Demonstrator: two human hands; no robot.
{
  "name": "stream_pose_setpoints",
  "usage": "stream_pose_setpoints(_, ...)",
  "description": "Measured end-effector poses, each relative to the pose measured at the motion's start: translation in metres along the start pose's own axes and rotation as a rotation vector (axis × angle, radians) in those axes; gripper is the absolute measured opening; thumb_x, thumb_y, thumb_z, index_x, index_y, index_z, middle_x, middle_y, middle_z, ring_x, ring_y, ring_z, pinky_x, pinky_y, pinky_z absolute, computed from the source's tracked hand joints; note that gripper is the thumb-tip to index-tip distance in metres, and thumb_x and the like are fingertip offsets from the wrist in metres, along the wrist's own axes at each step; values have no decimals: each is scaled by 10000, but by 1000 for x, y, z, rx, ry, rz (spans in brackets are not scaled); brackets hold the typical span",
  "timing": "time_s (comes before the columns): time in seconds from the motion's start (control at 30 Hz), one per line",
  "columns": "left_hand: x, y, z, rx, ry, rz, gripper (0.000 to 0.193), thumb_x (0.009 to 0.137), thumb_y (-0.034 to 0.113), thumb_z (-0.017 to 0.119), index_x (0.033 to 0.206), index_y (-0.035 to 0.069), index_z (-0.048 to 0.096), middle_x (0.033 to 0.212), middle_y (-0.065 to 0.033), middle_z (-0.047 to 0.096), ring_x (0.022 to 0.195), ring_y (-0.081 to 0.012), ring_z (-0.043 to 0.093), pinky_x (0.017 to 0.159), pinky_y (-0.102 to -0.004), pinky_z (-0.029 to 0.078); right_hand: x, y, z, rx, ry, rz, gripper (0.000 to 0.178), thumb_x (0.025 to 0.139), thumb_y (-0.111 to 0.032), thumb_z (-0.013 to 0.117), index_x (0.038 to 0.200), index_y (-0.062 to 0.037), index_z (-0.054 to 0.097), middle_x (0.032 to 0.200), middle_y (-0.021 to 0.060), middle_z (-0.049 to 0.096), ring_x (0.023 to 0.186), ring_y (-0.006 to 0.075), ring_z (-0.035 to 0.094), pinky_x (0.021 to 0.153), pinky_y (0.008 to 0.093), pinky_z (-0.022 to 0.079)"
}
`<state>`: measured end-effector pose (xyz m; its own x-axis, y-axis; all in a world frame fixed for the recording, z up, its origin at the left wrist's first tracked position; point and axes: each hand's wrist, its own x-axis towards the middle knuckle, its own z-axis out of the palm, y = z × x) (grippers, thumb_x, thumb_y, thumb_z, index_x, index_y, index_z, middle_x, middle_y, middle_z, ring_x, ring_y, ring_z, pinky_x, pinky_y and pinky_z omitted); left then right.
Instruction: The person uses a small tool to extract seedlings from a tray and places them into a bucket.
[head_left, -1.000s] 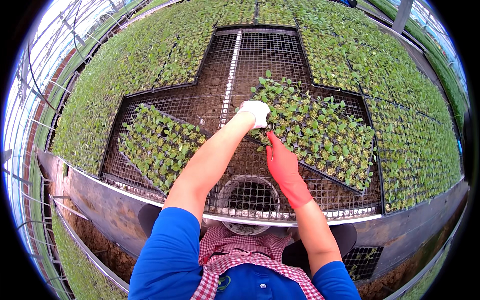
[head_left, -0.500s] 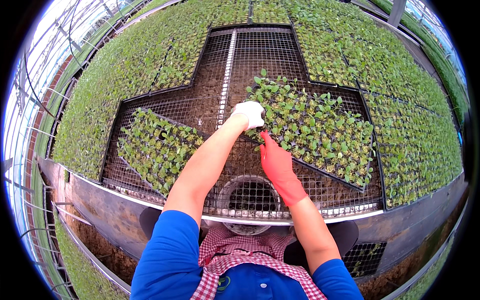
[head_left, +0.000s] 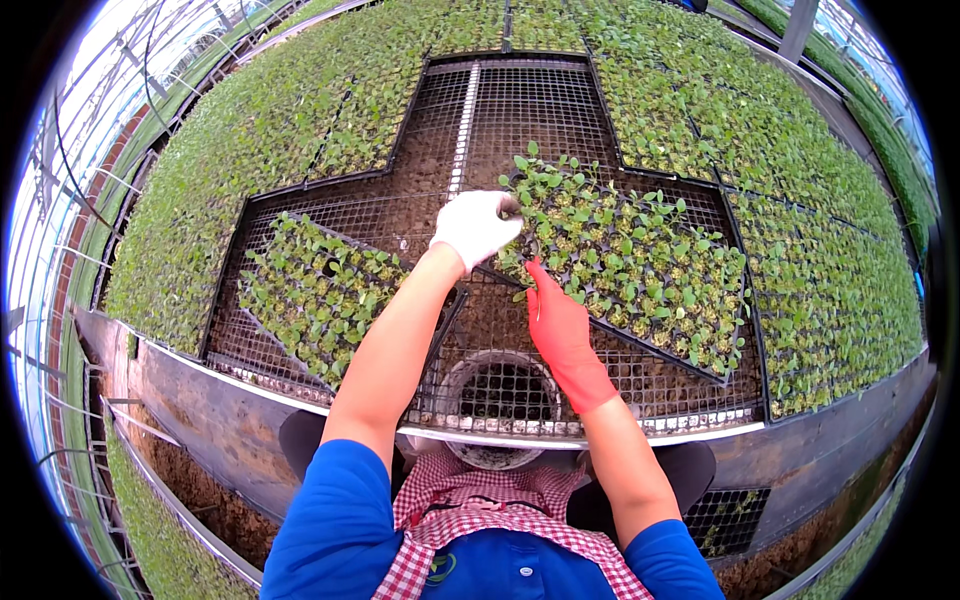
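Observation:
My left hand [head_left: 476, 229], in a white glove, is beside the left corner of a seedling tray [head_left: 640, 262]. Its fingers are curled, with a dark brown patch at their tips; whether that is soil or a held thing is unclear. My right hand [head_left: 562, 335], in a red glove, is at the tray's near edge, fingers bent together and index finger pointing toward the leaves. What the fingers hold, if anything, is hidden. The tray lies slanted, full of small green seedlings. A second seedling tray [head_left: 318, 295] lies at left, partly behind my left forearm.
Both trays rest on a wire mesh bench [head_left: 515, 115] with a pale rail along its near side. Packed seedling trays [head_left: 800, 270] border it left, right and behind. Below the mesh, in front of me, stands a round bucket [head_left: 497, 388]. An empty-looking black tray [head_left: 730, 518] lies low at right.
My left hand has drawn back slightly left from the tray corner, its curled fingertips now showing. My right hand has shifted a little to the right. Both trays stay in place.

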<state>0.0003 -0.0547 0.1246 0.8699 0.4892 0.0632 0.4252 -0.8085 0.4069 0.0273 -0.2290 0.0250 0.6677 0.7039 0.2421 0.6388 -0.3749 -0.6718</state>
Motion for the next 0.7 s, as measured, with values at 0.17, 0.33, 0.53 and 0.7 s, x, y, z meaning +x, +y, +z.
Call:
stream_pose_setpoints(0.17,-92,21,-8,-39,-107,118,240,763,331,590,888,167,712,853,-113,684,806,-290,660,733,-368,526,3,10,6,-17,-37,-38,336,914,-213,510,1241,-133,499,1079,139,642,767,354,644,675,447,502)
stream_pose_setpoints(0.33,-182,37,4,36,-494,153,306,832,407,510,926,176,688,780,-115,668,724,-295,657,658,-398,525,-3,8,-2,-66,-33,-51,317,914,-206,512,1224,-136,517,1103,137,636,767,352,646,672,442,505)
stream_pose_setpoints(0.53,-261,28,45,106,-739,222,313,859,382,478,1004,178,665,804,-122,665,747,-285,662,663,-436,531,-37,-12,-37,190,213,-292,332,877,-74,553,1204,-132,552,1131,132,629,836,329,645,702,387,519)
stream_pose_setpoints(0.7,-285,6,90,207,-762,151,272,900,204,435,1043,103,642,878,-179,666,853,-312,665,753,-438,518,-73,-10,-68,183,53,-227,355,859,-38,560,1202,-129,558,1143,125,626,850,321,642,722,369,513)
